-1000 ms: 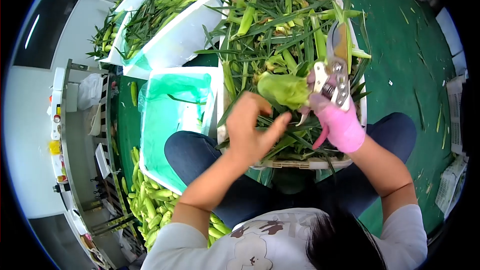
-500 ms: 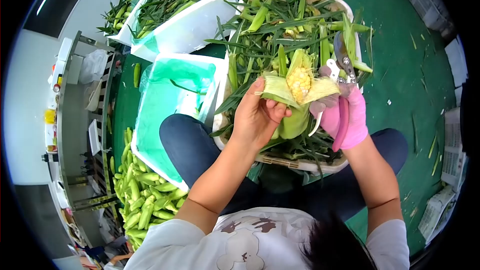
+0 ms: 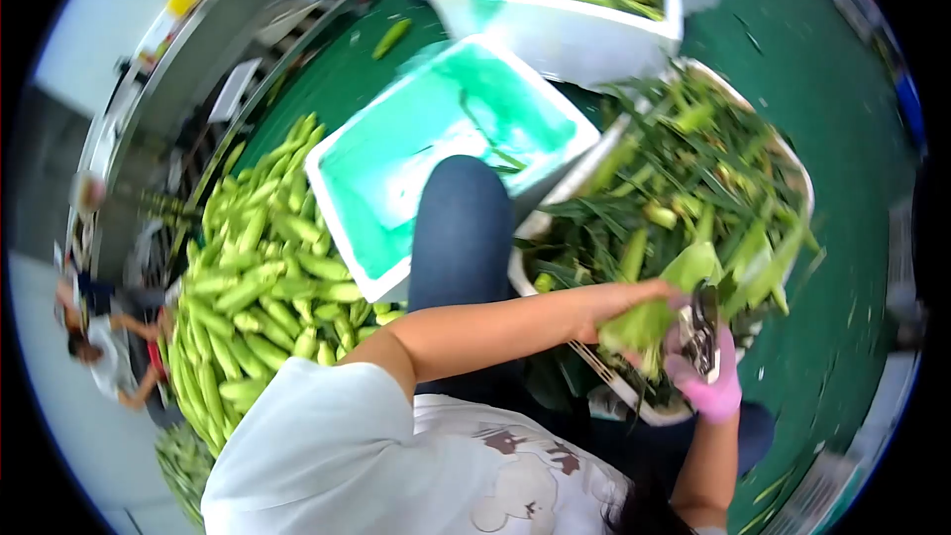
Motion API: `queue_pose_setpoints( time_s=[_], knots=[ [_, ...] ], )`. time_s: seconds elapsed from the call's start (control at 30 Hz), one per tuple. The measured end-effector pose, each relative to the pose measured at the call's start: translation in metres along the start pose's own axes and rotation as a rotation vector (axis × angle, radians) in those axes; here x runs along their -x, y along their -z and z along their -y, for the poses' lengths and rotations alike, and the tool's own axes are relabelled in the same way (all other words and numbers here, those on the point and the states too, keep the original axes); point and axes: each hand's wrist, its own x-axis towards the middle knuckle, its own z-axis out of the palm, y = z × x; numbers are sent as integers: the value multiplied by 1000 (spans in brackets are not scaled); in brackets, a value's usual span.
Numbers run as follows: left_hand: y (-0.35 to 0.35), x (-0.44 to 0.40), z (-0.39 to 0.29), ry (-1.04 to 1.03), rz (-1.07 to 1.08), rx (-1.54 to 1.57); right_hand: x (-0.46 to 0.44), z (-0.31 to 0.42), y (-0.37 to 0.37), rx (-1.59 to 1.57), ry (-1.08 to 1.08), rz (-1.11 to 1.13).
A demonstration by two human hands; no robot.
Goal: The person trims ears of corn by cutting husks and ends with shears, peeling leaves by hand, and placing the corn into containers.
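Over the near part of a white crate (image 3: 805,176) full of green husks and leaves, both hands are close together. My bare left hand (image 3: 626,305) is closed on a green corn ear (image 3: 642,329), its fingertips partly hidden by husk. In a pink glove with greyish fingers, my right hand (image 3: 715,376) grips metal pruning shears (image 3: 701,332), which touch or overlap the husk. Peeled-back leaves (image 3: 763,267) spread to the right of the shears.
A green-lined white foam box (image 3: 367,168) stands left of the crate, beside my knee. Many husked green ears (image 3: 253,287) lie piled on the floor at the left. Foam boxes (image 3: 565,35) of leafy corn stand behind. Another person (image 3: 114,357) is at the far left.
The view has swung left, showing more of the corn pile and another person. The yellow kernels seen half a second ago are now out of sight. My left hand has moved nearer the shears.
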Motion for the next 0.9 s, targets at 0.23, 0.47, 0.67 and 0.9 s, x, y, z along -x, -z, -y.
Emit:
queue_pose_setpoints(
  time_s=[0.23,0.47,0.67,0.9],
  knots=[
    [50,176,-35,-580,-325,-9,-34,-107,27,-162,-267,-586],
    [286,430,21,-919,-1915,232,-17,-125,9,-518,-285,-483],
    [394,474,40,-1644,-2323,157,-4,-132,-8,-446,-519,-687],
    [406,221,-46,-257,-1022,-1200,-34,-88,-34,-262,-489,-734]
  ],
)
